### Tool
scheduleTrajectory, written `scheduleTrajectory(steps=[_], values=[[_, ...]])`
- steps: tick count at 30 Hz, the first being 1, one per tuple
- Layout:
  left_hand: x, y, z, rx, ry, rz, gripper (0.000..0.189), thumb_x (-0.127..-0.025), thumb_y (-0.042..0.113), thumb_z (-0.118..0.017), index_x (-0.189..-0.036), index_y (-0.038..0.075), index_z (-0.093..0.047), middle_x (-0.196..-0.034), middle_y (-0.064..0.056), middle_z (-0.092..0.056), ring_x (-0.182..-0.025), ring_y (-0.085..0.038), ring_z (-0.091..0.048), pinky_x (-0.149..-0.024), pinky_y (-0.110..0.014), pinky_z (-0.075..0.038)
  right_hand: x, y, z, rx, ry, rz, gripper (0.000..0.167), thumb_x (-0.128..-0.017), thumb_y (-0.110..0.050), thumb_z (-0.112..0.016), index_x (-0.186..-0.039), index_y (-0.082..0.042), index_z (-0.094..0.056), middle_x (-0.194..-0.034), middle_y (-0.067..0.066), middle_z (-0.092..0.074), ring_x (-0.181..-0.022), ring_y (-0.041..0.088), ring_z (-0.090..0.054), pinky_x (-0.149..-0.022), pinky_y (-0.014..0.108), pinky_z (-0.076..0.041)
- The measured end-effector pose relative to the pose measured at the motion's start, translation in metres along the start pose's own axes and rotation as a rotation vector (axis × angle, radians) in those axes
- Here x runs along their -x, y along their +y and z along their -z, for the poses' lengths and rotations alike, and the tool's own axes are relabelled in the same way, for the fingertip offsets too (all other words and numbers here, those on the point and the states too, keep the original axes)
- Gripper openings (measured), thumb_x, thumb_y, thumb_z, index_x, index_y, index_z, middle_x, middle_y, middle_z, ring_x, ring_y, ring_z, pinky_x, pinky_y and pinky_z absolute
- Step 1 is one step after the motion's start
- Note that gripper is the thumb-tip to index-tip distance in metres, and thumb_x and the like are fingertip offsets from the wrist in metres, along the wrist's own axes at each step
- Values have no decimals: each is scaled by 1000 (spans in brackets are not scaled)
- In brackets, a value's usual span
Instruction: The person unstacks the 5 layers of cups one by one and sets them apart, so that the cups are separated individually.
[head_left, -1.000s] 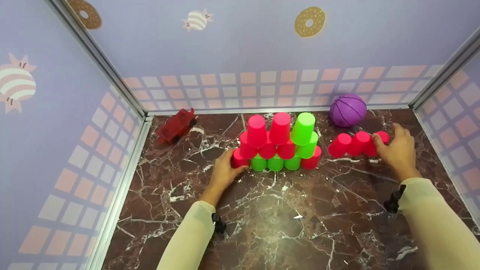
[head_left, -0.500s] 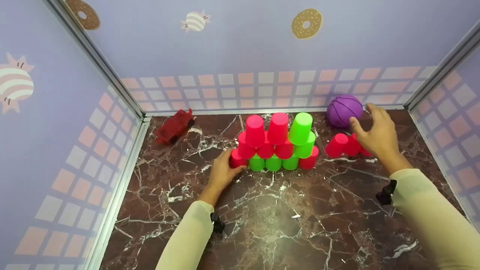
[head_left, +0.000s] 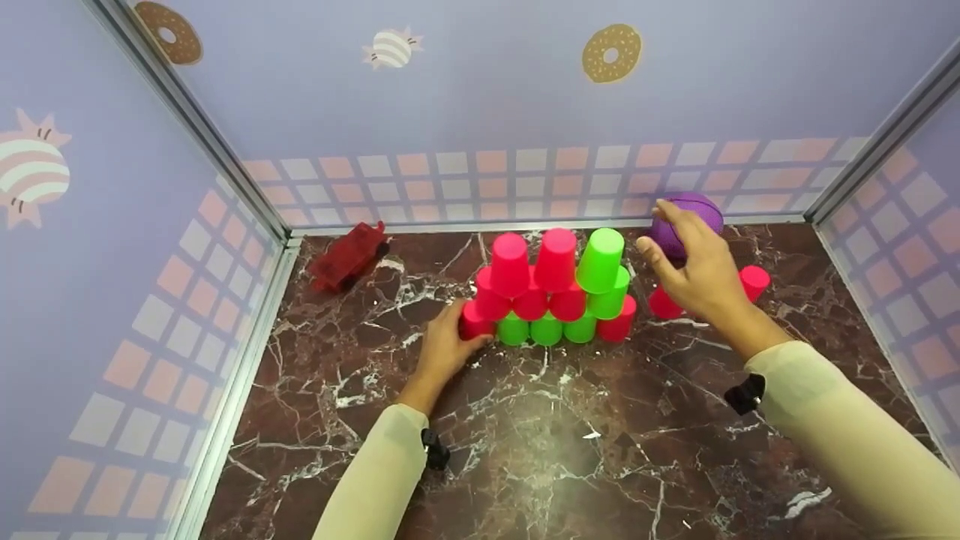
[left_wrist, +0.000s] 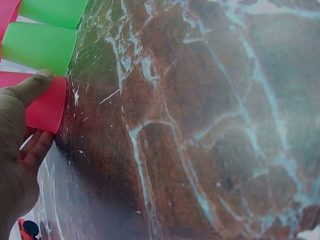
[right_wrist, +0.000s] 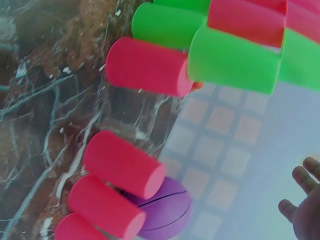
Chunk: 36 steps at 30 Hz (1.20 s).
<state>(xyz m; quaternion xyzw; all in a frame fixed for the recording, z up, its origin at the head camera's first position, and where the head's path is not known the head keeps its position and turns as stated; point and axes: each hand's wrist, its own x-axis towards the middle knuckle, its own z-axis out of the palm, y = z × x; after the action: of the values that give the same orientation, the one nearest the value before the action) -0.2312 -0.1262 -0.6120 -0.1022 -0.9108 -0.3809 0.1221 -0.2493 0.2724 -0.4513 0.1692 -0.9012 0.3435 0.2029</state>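
Observation:
A wall of upside-down plastic cups stands in three stacked rows. Its bottom row has green cups [head_left: 546,328] between red ends, and a green cup [head_left: 602,259] tops the right side. My left hand [head_left: 441,349] holds the red cup [left_wrist: 47,107] at the bottom left end, thumb on the near side, fingers behind. Right of the wall my right hand [head_left: 701,274] is raised with spread fingers and nothing in it. It partly covers a row of loose red cups [head_left: 754,279] in the head view; three [right_wrist: 122,162] show in the right wrist view.
A purple ball [head_left: 703,206] sits by the back wall, behind the loose cups. Toward the back left lies a translucent red toy [head_left: 349,257]. Patterned panels [head_left: 480,97] enclose the dark marbled surface [head_left: 540,435] at the back and sides.
My right hand has left the rightmost loose red cup empty and moved left, past the ball toward the stacked cups. The left hand keeps its hold on the end cup.

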Motion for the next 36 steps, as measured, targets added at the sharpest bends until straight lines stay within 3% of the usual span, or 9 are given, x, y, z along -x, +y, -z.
scheduleTrajectory(steps=[3, 8, 13, 15, 17, 22, 25, 30, 36], values=[[0, -9, -4, 15, 30, -42, 68, -79, 34, -99, -132, 8, -67, -118, -18, -78, -110, -39, -78, -95, -58, -62, 1, -9, -3, 6, -46, 20, 67, -107, -34, -73, -165, -10, -49, -156, 20, -63, -144, 49, -60, -120, 72, -45], [-2, -25, -13, 41, 52, -76, 70, -78, 39, -99, -133, 9, -67, -117, -17, -78, -108, -40, -78, -93, -59, -62, 3, -18, -10, 19, -112, 63, 75, -103, -35, -78, -166, -10, -47, -149, 22, -66, -131, 46, -67, -107, 67, -56], [-3, -34, -21, 31, 46, -48, 70, -77, 39, -101, -132, 11, -68, -117, -15, -78, -107, -38, -78, -92, -58, -63, 3, -24, -17, 33, -147, 90, 80, -101, -37, -81, -166, -8, -46, -160, 22, -60, -147, 47, -59, -121, 68, -47], [-2, -26, -16, 35, 38, -35, 70, -76, 35, -101, -133, 10, -68, -118, -16, -78, -109, -39, -78, -94, -59, -63, 3, -25, -20, 39, -153, 96, 80, -101, -37, -82, -166, -8, -46, -161, 23, -59, -147, 47, -59, -122, 67, -47], [-1, -16, -9, 28, 22, -20, 68, -77, 30, -101, -133, 8, -68, -119, -19, -78, -111, -42, -78, -96, -60, -62, 3, -27, -22, 38, -153, 107, 79, -100, -35, -84, -164, -6, -48, -157, 24, -62, -137, 46, -66, -117, 66, -51], [-1, 0, -1, 10, -14, 22, 66, -79, 28, -100, -133, 8, -68, -123, -20, -78, -116, -42, -77, -101, -58, -62, 2, -28, -27, 38, -127, 138, 77, -97, -30, -88, -160, -2, -52, -126, 22, -73, -95, 37, -68, -91, 55, -61], [-1, 1, 0, 15, -20, 26, 67, -79, 28, -100, -134, 8, -68, -123, -21, -78, -116, -43, -76, -102, -59, -61, 1, -28, -29, 40, -117, 142, 74, -96, -28, -88, -156, -1, -55, -112, 19, -72, -87, 31, -64, -80, 46, -59], [0, 2, 0, 15, -31, 37, 67, -79, 27, -100, -135, 8, -67, -125, -21, -77, -118, -43, -76, -104, -59, -60, 1, -28, -29, 24, -123, 122, 69, -98, -24, -86, -154, 1, -56, -116, 19, -74, -90, 35, -73, -72, 45, -62], [1, 1, 1, 34, -20, 19, 67, -80, 25, -99, -135, 7, -67, -124, -22, -77, -116, -45, -75, -103, -61, -60, 0, -26, -24, -26, -102, 99, 66, -100, -22, -84, -154, 2, -55, -127, 20, -74, -102, 38, -79, -86, 50, -67]])
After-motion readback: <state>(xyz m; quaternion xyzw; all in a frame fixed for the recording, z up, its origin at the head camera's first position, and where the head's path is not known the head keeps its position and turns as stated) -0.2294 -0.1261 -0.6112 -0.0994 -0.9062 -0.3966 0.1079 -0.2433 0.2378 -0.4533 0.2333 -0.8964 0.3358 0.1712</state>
